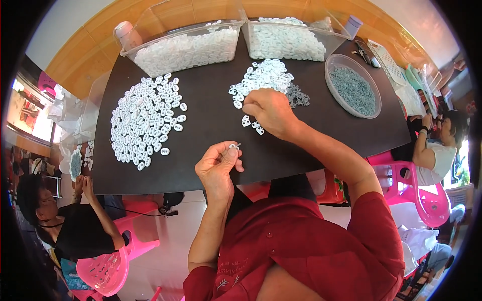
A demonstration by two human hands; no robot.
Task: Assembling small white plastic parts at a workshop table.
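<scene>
Left hand (219,163): nearly closed, thumb and fingertips pinching a small white piece (233,146) just above the near table edge. Thin greyish bit sticks out beside it; can't tell if it's joined on.

Right hand (271,110): fingers curled in, palm down, at the near edge of the middle pile of white pieces (268,75). Fingertips mostly hidden, so can't tell whether it's gripping one. A few loose white pieces (257,128) lie just below it.

Surface: dark table (211,105). Wide spread of white two-holed pieces (145,115) on the left. Small heap of grey parts (299,96) against the middle pile's right side. Round tub (369,116) of grey-blue parts farther right. Two clear bins of white pieces along the far edge, left bin (170,14) and right bin (335,45), with a pink bottle (128,35) and a lavender bottle (353,26) at their outer ends.

Room: wood panelling (85,45) behind; one seated co-worker (83,231) left, another person (437,150) right, pink plastic stools (433,205) on both sides.
</scene>
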